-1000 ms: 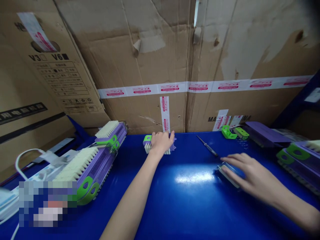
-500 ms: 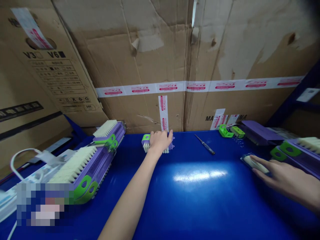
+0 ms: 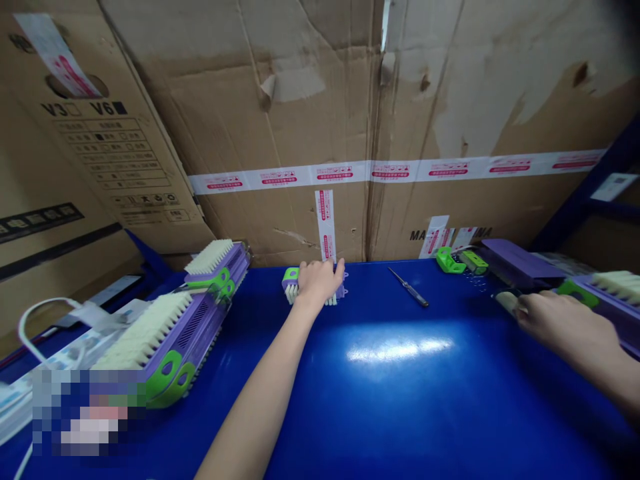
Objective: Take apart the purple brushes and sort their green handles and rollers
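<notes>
My left hand [image 3: 319,283] is wrapped over a small purple and green brush piece [image 3: 291,275] at the back of the blue table, its cream bristles pointing down. Most of that piece is hidden under my palm. Over on the right, my right hand [image 3: 563,325] has its fingers closed on a pale, cream-coloured piece [image 3: 506,302] with a dark or clear edge, blurred and partly covered. Just beyond it lie a green bracket [image 3: 450,260], a green block [image 3: 474,262] and some tiny screw-like bits [image 3: 475,283]. A purple cover [image 3: 523,261] is close behind my right hand.
Purple brush units with cream bristles stand at left [image 3: 170,333] and far right [image 3: 617,290]. A screwdriver [image 3: 410,288] lies on the blue table [image 3: 390,407] between my hands. Tall cardboard [image 3: 280,133] walls the back. A white cable [image 3: 30,320] runs along the left.
My right hand has moved away from me with the pale piece, closer to the green parts, and its fingers are more curled. My left hand stays on the brush piece.
</notes>
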{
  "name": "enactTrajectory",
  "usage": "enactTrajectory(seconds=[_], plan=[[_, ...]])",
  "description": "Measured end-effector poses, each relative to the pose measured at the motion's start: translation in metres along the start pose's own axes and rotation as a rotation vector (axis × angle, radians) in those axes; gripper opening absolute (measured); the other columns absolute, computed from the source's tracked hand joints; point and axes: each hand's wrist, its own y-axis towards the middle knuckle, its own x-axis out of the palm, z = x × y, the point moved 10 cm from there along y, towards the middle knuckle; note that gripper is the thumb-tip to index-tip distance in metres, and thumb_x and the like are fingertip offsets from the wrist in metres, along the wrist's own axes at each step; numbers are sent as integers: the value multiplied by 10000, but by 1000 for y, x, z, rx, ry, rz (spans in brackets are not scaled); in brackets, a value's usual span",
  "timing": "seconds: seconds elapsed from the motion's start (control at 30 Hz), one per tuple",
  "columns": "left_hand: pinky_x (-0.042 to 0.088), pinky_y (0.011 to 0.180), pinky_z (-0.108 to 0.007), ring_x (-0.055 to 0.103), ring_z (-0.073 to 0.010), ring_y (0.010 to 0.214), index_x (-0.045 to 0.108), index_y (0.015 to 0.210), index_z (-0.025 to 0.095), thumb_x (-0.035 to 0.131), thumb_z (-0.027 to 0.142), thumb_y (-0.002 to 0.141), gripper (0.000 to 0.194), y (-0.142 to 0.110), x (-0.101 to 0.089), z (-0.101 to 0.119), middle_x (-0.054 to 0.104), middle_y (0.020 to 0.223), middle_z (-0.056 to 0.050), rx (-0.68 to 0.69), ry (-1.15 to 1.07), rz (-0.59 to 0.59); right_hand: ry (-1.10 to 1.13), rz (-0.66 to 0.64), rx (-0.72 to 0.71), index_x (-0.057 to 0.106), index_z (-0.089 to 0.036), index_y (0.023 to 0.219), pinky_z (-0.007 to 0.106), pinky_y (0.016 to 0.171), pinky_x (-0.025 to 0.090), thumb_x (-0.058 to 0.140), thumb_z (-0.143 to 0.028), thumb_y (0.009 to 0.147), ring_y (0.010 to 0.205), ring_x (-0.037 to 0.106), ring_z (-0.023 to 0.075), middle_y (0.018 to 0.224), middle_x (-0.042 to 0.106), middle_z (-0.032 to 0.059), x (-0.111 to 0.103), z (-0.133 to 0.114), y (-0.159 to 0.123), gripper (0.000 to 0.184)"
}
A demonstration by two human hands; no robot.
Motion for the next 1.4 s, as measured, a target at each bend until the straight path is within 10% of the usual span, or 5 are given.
enactTrajectory(seconds=[1.4], plan=[[388, 863, -445, 653, -276, 881, 682, 955, 179, 174, 480, 932, 591, 1, 1, -1, 710, 893, -134, -10, 17, 10, -3, -8, 22, 648, -122, 957, 308, 586, 414, 276, -242, 925, 940, 559, 305, 1006, 571, 197, -9, -21, 42, 392]])
